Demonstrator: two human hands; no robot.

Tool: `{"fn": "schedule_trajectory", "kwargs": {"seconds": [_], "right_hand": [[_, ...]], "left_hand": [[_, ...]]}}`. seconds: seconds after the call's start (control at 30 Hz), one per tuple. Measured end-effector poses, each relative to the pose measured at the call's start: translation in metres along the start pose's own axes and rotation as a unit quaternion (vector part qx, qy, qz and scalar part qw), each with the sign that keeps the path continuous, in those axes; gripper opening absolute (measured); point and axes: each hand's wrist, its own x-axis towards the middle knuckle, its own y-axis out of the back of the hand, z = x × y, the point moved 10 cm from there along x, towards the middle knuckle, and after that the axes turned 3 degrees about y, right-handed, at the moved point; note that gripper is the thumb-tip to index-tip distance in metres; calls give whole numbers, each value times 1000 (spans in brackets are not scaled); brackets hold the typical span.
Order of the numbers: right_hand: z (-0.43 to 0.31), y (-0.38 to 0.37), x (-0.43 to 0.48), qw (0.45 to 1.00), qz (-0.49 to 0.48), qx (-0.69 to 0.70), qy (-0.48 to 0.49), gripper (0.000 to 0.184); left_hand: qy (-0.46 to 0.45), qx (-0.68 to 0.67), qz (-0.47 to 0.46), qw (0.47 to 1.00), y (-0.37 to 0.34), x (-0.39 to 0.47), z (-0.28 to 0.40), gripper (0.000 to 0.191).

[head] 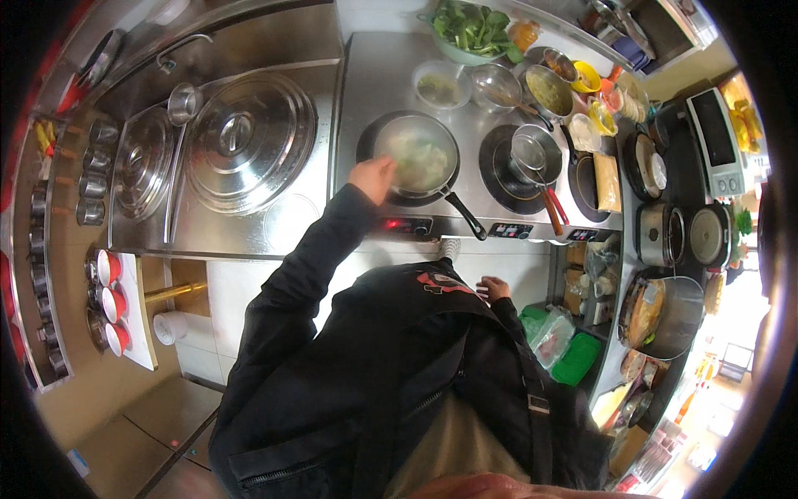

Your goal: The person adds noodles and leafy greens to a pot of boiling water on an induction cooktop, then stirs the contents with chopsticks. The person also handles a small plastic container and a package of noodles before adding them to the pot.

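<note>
A frying pan (pixel 389 140) with a black handle sits on the left induction hob. Steam blurs the pale food (pixel 424 162) inside it. My left hand (pixel 372 179) is over the pan's left rim with its fingers curled together. Whether it holds something small, or touches the rim, I cannot tell. My right hand (pixel 494 289) hangs beside my body in front of the counter, fingers somewhat apart and nothing visible in it. The hob's control panel (pixel 399 226) glows red below the pan.
Right of the pan, a saucepan (pixel 548 153) holding a strainer (pixel 528 150) stands on another hob. Leafy greens (pixel 471 28) fill a bowl behind, near several bowls of ingredients. Large lidded steel vessels (pixel 249 143) are at left. A side counter with a rice cooker (pixel 661 236) runs along the right.
</note>
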Motion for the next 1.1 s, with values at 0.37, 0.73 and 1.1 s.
{"fn": "schedule_trajectory", "kwargs": {"seconds": [0.37,0.73,1.1], "right_hand": [[-282,-92,-93,762,101,-304,563,57],[-242,-130,-81,869,-42,-300,391,24],[-232,-160,-107,862,-77,-281,415,22]], "left_hand": [[-101,-1,98,990,32,13,20,20],[70,-81,-100,989,-21,0,-10,23],[-168,-51,3,984,-65,4,54,18]]}}
